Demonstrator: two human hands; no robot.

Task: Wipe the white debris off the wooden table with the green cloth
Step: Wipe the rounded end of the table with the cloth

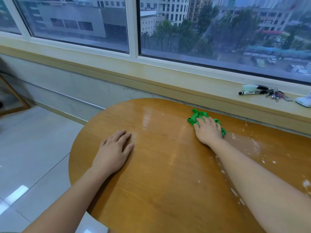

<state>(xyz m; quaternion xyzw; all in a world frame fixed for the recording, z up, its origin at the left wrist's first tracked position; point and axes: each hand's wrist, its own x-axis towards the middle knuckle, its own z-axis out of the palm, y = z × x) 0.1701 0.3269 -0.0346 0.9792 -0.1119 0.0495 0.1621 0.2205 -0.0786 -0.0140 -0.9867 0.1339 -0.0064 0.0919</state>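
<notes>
A rounded wooden table (159, 182) fills the lower middle of the view. My right hand (209, 130) presses flat on a crumpled green cloth (196, 116) near the table's far edge, and the cloth sticks out past my fingers and beside my palm. White debris (254, 143) lies in smears and crumbs to the right of my right arm and along it toward the near edge. My left hand (114, 150) rests flat on the bare wood at the left, fingers slightly apart, holding nothing.
A pale wooden windowsill (185, 81) runs behind the table under a large window. On it at the right lie a black marker (249, 93), a bunch of keys (276, 95) and a white object (303, 101). Tiled floor (33, 148) is at the left.
</notes>
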